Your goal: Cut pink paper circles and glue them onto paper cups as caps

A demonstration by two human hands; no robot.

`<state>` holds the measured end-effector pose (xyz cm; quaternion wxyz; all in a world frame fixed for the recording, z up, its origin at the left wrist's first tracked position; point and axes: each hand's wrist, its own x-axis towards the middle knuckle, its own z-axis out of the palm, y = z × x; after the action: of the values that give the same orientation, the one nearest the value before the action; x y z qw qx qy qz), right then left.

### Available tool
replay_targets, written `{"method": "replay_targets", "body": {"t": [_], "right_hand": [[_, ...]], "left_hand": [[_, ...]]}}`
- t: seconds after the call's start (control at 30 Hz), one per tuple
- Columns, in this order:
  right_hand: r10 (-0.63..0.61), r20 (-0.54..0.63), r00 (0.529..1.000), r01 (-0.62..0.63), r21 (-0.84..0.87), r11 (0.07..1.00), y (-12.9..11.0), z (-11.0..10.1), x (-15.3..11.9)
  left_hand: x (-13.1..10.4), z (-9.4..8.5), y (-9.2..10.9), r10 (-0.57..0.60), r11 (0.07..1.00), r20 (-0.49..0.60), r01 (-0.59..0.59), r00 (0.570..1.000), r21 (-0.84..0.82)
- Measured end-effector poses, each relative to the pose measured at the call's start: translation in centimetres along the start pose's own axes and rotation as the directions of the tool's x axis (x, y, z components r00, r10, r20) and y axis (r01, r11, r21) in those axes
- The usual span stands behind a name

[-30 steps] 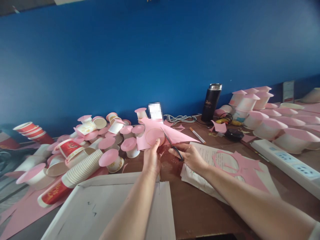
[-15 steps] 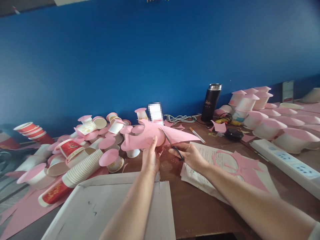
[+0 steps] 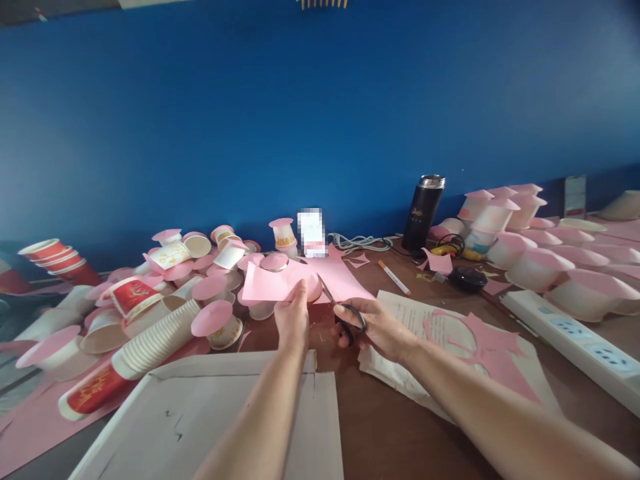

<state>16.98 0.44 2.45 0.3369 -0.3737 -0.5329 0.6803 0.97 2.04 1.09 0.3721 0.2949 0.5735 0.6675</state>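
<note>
Over the middle of the table, my left hand (image 3: 293,316) pinches a sheet of pink paper (image 3: 265,283), thumb on top. A cut, curved edge shows in the sheet near my thumb. Just to the right, my right hand (image 3: 377,327) has its fingers through the black handles of a pair of scissors (image 3: 353,317). The blades point up and left and lie against the paper's edge by the rounded part. Behind the sheet stands a paper cup with a pink disc on top (image 3: 283,235).
Piled paper cups with pink discs (image 3: 215,319) and a cup stack (image 3: 155,340) fill the left. To the right are a black thermos (image 3: 424,213), a marker (image 3: 395,277), a power strip (image 3: 575,333), pink scraps (image 3: 500,340) and more topped cups. A white board (image 3: 220,407) lies in front.
The pink sheet has been turned and now shows a different outline, its right part hanging lower. My left hand has shifted slightly left and down, and the scissors sit at a new spot on the edge.
</note>
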Motion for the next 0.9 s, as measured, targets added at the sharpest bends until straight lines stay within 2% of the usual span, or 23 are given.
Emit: {"method": "replay_targets", "body": {"t": [0.1,0.33,0.43,0.53,0.7,0.9], "right_hand": [[-0.005,0.030,1.000,0.006,-0.010,1.000,0.0,0.1,-0.1],[-0.023,0.008,1.000,0.024,-0.083,0.996,0.2,-0.2,0.2],[-0.014,-0.002,1.000,0.014,-0.176,0.984,0.3,-0.3,0.3],[-0.040,-0.047,0.998,0.024,-0.298,0.954,0.3,-0.3,0.1],[-0.114,-0.069,0.991,0.076,-0.416,0.906,0.0,0.0,-0.5],[-0.212,-0.114,0.971,0.103,-0.600,0.793,0.1,-0.2,-0.5]], "left_hand": [[0.1,-0.3,0.2,0.034,0.996,-0.004,-0.034,0.999,0.086],[1.0,-0.6,-0.2,-0.005,1.000,-0.017,0.006,1.000,0.014],[1.1,-0.7,0.1,0.035,0.992,-0.019,-0.032,0.999,0.125],[0.9,-0.8,0.7,0.077,0.969,-0.032,-0.067,0.997,0.239],[0.8,-0.7,1.1,0.116,0.967,-0.011,-0.110,0.993,0.229],[0.7,-0.7,0.9,0.165,0.927,0.009,-0.158,0.986,0.341]]}}
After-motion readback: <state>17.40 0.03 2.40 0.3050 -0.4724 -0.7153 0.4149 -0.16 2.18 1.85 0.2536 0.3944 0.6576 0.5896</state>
